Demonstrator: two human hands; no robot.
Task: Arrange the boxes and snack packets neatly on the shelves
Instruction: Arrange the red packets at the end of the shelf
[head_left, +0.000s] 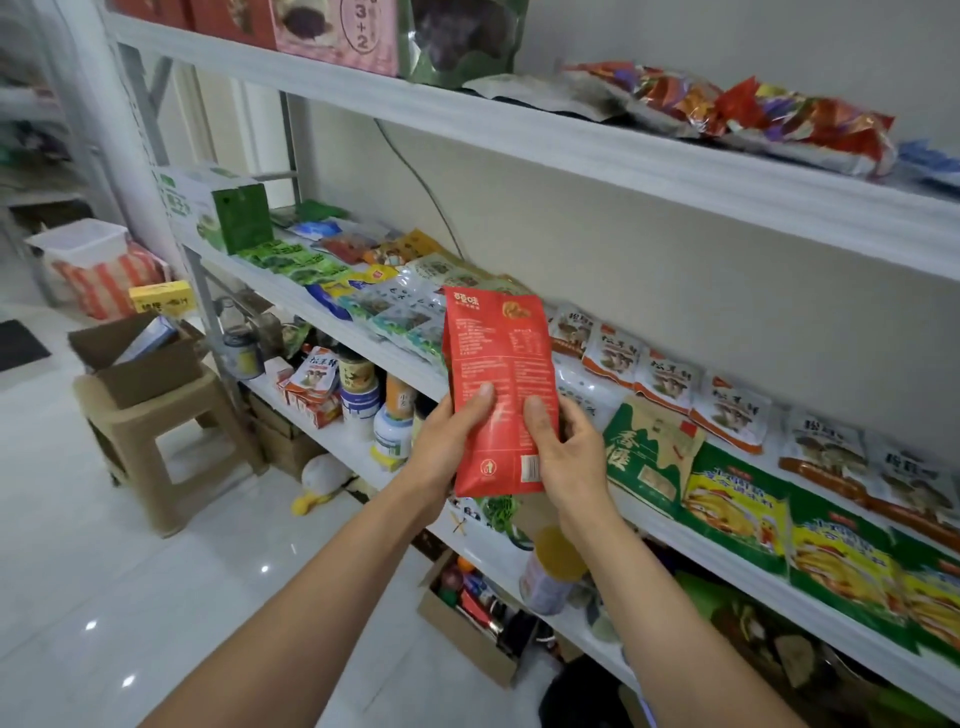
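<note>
I hold a tall red snack packet (500, 374) upright in front of the middle shelf (332, 319), its printed back facing me. My left hand (451, 439) grips its lower left edge with the thumb across the front. My right hand (566, 447) grips the lower right edge the same way. Behind the packet, the middle shelf carries rows of flat snack packets: green ones (291, 260) at the left, white and orange ones (670, 382) at the right, green and yellow ones (737, 509) along the front. A green and white box (218, 210) stands at the shelf's left end.
The top shelf (571, 140) holds a pink box (337, 36), a dark green bag and red foil packets (753, 111). The lower shelf carries jars and bottles (363, 400). On the floor stand a beige stool (156, 431) bearing an open carton, and another open carton (467, 618).
</note>
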